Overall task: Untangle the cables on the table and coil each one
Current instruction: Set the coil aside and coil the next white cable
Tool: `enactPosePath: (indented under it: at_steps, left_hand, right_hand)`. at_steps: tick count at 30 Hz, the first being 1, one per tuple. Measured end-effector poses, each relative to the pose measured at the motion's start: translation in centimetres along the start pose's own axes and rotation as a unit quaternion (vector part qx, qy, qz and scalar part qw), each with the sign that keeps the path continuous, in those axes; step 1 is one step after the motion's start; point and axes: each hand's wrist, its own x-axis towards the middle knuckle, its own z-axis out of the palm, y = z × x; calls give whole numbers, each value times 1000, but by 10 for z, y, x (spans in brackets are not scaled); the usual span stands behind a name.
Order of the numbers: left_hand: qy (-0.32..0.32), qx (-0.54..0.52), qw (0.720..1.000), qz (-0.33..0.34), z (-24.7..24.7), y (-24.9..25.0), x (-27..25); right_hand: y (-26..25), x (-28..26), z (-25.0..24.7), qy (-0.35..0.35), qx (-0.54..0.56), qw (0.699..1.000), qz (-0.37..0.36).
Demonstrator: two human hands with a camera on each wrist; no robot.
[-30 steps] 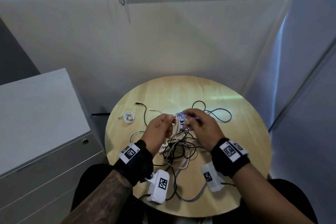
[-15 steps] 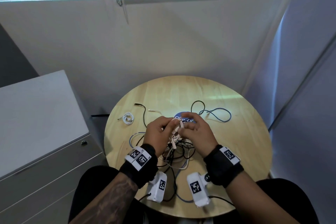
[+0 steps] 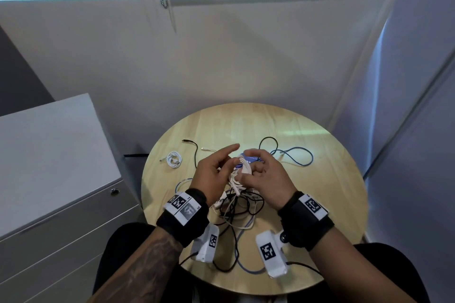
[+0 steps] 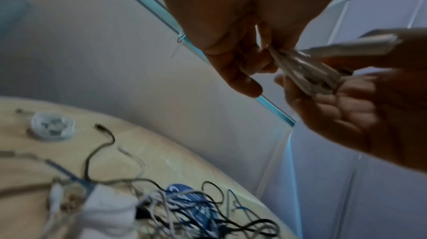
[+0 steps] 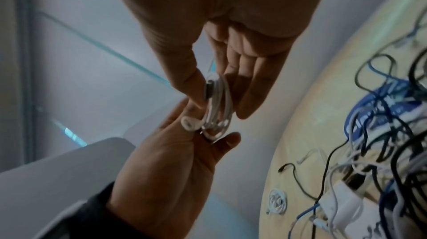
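Observation:
A small bundle of white cable loops [image 3: 242, 167] is held above the round wooden table [image 3: 320, 179], between both hands. My left hand [image 3: 229, 167] pinches it with thumb and lower fingers while the index finger points forward. My right hand [image 3: 251, 172] grips the same bundle [image 5: 217, 104] between thumb and fingers. In the left wrist view the white loops [image 4: 300, 67] run from my left fingers into the right palm. A tail drops from the bundle into a tangle of black, white and blue cables [image 3: 236, 204] under my wrists.
A finished white coil [image 3: 174, 159] lies at the table's left. A black cable end [image 3: 189, 141] and a blue cable loop [image 3: 302, 157] spread toward the far side. A grey drawer cabinet [image 3: 49, 167] stands close on the left, with walls behind and to the right.
Both hands have kept hold of the white loops and turned them between the fingers. My left index finger has straightened out forward, and the wrists have drawn closer to me.

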Motion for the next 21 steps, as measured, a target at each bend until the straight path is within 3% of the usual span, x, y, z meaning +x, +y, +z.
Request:
enactPosePath:
  at_steps: [4, 7, 11, 14, 17, 21]
  left_hand:
    - [-14, 39, 999, 14, -7, -1, 3]
    - [13, -72, 995, -61, -8, 3, 5]
    - [-38, -314, 931, -181, -11, 9, 7]
    - [-60, -361, 907, -208, -15, 5, 8]
    - [-27, -281, 941, -185, -13, 5, 6]
    - [-7, -63, 992, -113, -12, 2, -1]
  right_hand:
    - [-1, -2, -5, -22, 32, 999, -15]
    - [-6, -3, -6, -59, 38, 997, -20]
    - [-14, -1, -11, -128, 89, 988, -10]
    - [-14, 1, -13, -139, 61, 988, -16]
    - [-8, 4, -8, -88, 17, 996, -20]
    - [0, 9, -7, -8, 22, 1000, -18]
